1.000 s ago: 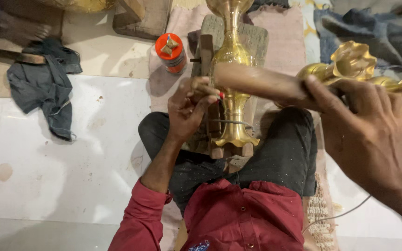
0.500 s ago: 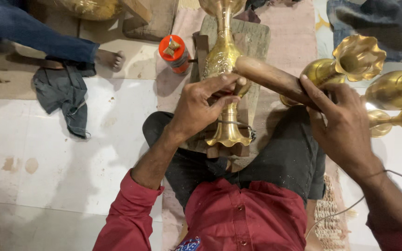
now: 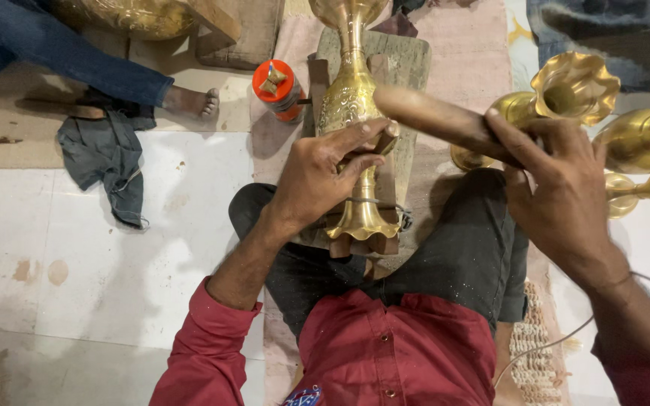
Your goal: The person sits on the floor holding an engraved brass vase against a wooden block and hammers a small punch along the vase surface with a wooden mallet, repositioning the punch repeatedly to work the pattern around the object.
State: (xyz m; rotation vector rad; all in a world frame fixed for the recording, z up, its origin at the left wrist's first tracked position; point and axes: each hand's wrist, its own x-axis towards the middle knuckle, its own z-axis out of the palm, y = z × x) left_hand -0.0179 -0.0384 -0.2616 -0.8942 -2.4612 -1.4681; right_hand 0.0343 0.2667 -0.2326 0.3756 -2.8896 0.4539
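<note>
Clamped in the right hand (image 3: 562, 188), wooden stick (image 3: 434, 120) slants up-left; left hand (image 3: 321, 177) grips lengthwise brass vase (image 3: 351, 98).

Floor workshop: brass vases (image 3: 566, 94), wooden block (image 3: 408, 64).

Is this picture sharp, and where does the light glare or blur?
Head view: mostly sharp; bright glare on the brass vase and fluted vase; the wooden stick in the right hand looks slightly soft; the left hand shades the vase's stem; edges bend a little.
</note>
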